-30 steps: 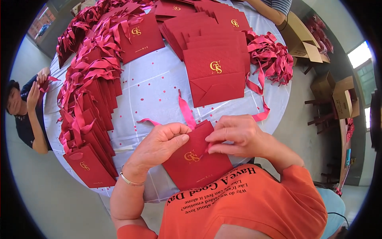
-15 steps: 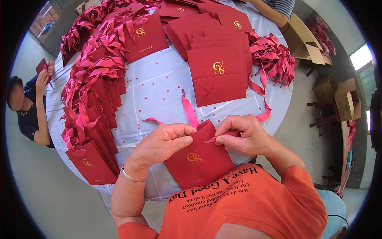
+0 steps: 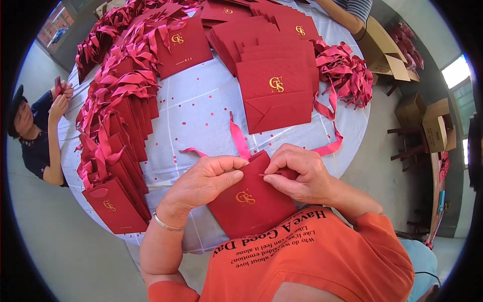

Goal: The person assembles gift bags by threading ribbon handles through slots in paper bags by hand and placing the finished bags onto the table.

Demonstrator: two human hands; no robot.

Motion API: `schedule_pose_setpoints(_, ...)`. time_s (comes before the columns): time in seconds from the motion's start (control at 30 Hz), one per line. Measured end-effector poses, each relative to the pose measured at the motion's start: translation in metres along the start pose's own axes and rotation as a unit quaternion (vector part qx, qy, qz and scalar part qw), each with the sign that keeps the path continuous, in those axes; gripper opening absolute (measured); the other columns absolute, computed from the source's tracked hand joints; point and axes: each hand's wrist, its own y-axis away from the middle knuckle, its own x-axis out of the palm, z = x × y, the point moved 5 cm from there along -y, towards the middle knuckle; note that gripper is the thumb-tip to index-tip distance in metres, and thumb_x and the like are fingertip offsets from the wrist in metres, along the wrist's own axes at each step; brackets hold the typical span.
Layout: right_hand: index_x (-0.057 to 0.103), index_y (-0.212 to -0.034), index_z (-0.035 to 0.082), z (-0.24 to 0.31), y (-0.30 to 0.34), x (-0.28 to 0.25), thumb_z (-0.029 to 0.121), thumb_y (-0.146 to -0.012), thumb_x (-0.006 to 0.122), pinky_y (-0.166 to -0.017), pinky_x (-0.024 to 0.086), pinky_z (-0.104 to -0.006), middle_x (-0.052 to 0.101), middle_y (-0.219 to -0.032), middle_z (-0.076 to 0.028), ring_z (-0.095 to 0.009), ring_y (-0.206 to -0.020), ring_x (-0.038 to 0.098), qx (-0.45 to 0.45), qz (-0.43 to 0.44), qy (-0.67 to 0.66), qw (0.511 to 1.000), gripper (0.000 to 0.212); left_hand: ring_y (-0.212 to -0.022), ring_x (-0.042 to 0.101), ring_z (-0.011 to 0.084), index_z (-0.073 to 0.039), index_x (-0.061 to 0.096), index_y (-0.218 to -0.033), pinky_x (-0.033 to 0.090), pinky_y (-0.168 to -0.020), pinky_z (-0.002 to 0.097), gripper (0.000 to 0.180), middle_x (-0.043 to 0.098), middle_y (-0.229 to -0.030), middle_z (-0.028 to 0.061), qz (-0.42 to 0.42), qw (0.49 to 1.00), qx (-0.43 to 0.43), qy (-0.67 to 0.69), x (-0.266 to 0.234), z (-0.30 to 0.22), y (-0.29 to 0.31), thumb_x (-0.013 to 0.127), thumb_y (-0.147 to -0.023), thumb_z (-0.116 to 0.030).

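Note:
A dark red paper gift bag (image 3: 256, 209) with a gold emblem lies flat in front of me, against my orange shirt. My left hand (image 3: 209, 181) pinches its top edge between thumb and forefinger. A pink ribbon (image 3: 240, 141) sticks up beyond that edge, with one end lying to the left on the cloth. At the bag's upper right, my right hand (image 3: 304, 176) is closed in a pinch on ribbon, whose small tip shows at the thumb and forefinger. The rest of that ribbon is mostly hidden by the fingers.
Bags with ribbon handles (image 3: 121, 116) stand in a long row at the left. Stacked flat bags (image 3: 276, 100) lie ahead, beside a ribbon heap (image 3: 347, 75). Red dots are scattered over the white tablecloth (image 3: 196, 136). Co-workers sit left and far right; cardboard boxes (image 3: 435, 126) stand right.
My right hand has shifted slightly left, and less of the ribbon tip shows at its fingers. My left hand and the bag stay nearly still. The left co-worker's head has lifted.

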Motion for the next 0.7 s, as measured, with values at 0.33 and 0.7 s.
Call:
schedule_pose_setpoints(0.33,0.068,-0.09,0.002,0.008,-0.008,0.008,-0.004,-0.074,0.075,-0.056,0.053,-0.0306,0.066,-0.08,-0.01,-0.023,-0.067,0.066,-0.124,-0.037,0.078,0.989,0.018,-0.096,0.058,0.0041,0.003,0.059,-0.126,0.049,-0.085,0.0215,0.028,0.065,-0.109,0.0002,-0.006,1.0,0.005,0.02,0.002,0.006,-0.003,0.051,-0.101,-0.006)
schedule_pose_setpoints(0.7,0.06,-0.086,0.003,0.014,-0.012,0.016,0.003,-0.077,0.067,-0.052,0.053,-0.0357,0.057,-0.079,-0.009,-0.025,-0.065,0.062,-0.155,0.029,0.192,0.969,0.011,-0.09,0.056,0.0027,0.005,0.062,-0.121,0.049,-0.079,0.0207,0.026,0.066,-0.101,-0.0013,-0.06,0.997,0.013,-0.039,0.001,0.008,-0.004,0.054,-0.099,-0.005)
